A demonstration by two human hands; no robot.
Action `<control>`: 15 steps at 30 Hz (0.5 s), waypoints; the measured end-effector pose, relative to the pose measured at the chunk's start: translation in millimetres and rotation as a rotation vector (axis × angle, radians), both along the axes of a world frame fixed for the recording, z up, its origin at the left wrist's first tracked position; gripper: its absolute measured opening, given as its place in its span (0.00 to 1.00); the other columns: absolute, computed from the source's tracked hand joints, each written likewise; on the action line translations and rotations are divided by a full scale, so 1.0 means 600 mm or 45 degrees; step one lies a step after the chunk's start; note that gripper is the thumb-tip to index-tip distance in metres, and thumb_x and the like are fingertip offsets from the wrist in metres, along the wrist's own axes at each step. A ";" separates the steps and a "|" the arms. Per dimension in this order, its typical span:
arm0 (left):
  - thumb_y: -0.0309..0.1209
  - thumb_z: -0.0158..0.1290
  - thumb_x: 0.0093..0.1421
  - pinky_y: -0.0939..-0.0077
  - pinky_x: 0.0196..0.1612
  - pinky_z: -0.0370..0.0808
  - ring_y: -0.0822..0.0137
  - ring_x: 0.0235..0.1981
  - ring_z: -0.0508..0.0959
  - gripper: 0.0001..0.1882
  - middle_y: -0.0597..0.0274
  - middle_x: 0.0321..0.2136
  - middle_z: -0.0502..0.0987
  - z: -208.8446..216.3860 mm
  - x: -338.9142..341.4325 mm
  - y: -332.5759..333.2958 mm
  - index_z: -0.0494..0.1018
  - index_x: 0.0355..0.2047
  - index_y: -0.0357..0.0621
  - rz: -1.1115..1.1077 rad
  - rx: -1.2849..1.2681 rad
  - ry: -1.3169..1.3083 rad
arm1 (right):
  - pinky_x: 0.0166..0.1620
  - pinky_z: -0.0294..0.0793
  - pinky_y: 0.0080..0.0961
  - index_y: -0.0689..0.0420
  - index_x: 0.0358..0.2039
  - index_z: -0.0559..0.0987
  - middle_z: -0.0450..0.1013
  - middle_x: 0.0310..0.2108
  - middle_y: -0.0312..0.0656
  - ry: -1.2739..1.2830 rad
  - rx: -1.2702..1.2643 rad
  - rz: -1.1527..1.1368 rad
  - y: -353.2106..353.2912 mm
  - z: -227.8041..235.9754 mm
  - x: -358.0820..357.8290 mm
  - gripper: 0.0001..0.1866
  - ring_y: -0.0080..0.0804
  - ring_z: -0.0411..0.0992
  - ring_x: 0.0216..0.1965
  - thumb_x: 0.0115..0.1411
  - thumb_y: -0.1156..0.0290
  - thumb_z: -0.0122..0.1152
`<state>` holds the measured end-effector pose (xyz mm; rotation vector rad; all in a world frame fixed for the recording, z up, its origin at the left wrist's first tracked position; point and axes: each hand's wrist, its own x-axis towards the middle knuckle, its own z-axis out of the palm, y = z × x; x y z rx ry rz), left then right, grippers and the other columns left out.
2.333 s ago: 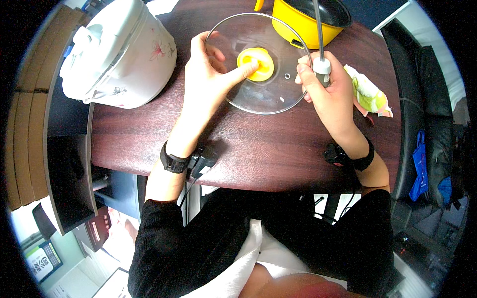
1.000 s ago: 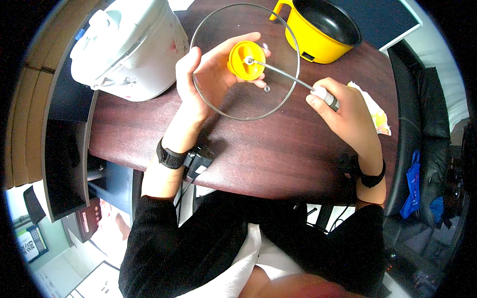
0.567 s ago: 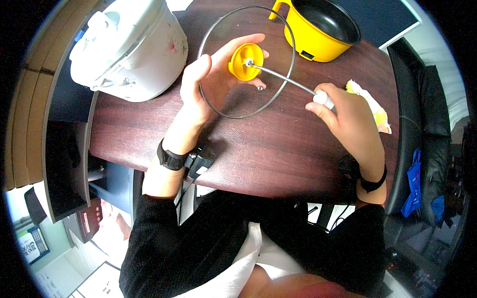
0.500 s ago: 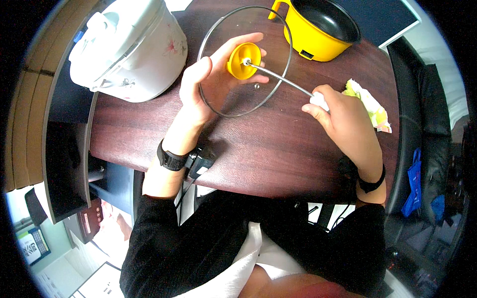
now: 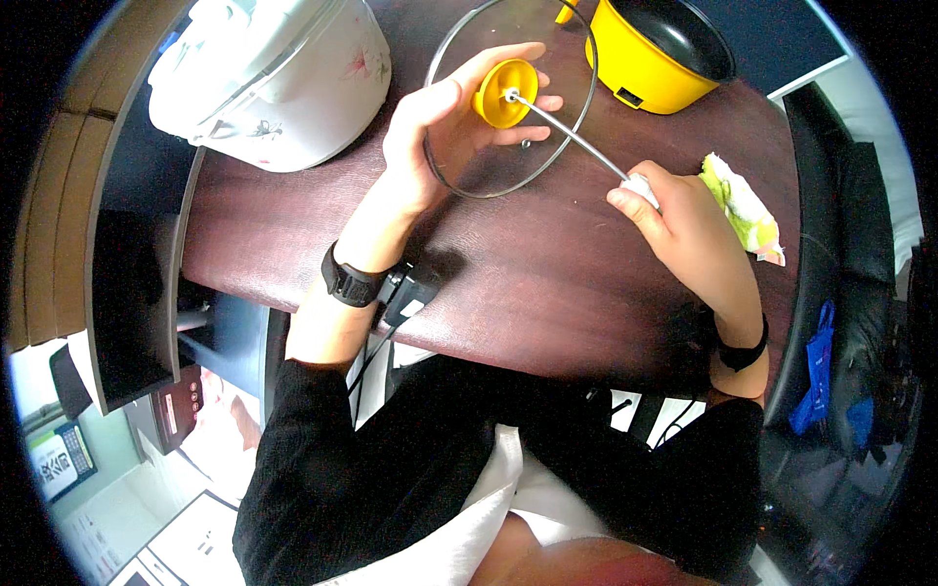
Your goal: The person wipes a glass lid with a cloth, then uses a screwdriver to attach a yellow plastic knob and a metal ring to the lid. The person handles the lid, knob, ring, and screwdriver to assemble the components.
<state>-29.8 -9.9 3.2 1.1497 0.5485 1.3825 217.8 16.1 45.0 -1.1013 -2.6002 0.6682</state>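
A round glass lid with a metal rim is held up over the table by my left hand. At its centre a yellow knob, hollow side toward me, sits against the fingers; the palm and fingers show through the glass. My right hand is closed round the white handle of a screwdriver. The screwdriver's shaft slants up and left, and its tip meets the middle of the knob. A small metal-rimmed vent hole shows in the glass near the fingertips.
A white rice cooker with a floral print stands at the back left. Behind the lid, to the right, is a yellow pot with a black inside. A crumpled green-and-white packet lies right of my right hand on the brown table.
The whole view has shifted, so the table and both hands appear slightly higher and farther right. My grips and the screwdriver's contact with the knob look the same.
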 end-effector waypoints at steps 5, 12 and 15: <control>0.59 0.37 0.56 0.56 0.57 0.66 0.54 0.56 0.70 0.43 0.50 0.53 0.67 0.002 0.000 -0.005 0.57 0.63 0.38 0.027 0.011 -0.011 | 0.25 0.63 0.40 0.63 0.22 0.71 0.69 0.18 0.54 0.058 -0.318 -0.025 0.004 0.012 -0.008 0.20 0.51 0.69 0.20 0.62 0.59 0.58; 0.60 0.43 0.55 0.58 0.57 0.66 0.56 0.56 0.69 0.44 0.52 0.54 0.67 0.005 -0.006 -0.006 0.58 0.62 0.39 0.021 0.050 0.130 | 0.26 0.64 0.40 0.62 0.23 0.72 0.70 0.18 0.54 0.031 -0.152 -0.046 0.008 0.019 0.007 0.22 0.52 0.70 0.21 0.60 0.55 0.58; 0.60 0.46 0.53 0.59 0.57 0.66 0.58 0.56 0.69 0.45 0.53 0.55 0.66 0.004 -0.001 -0.006 0.58 0.62 0.39 0.077 0.046 0.162 | 0.27 0.66 0.41 0.62 0.23 0.73 0.71 0.19 0.54 0.022 -0.089 -0.076 0.001 0.017 0.006 0.22 0.53 0.72 0.23 0.60 0.53 0.58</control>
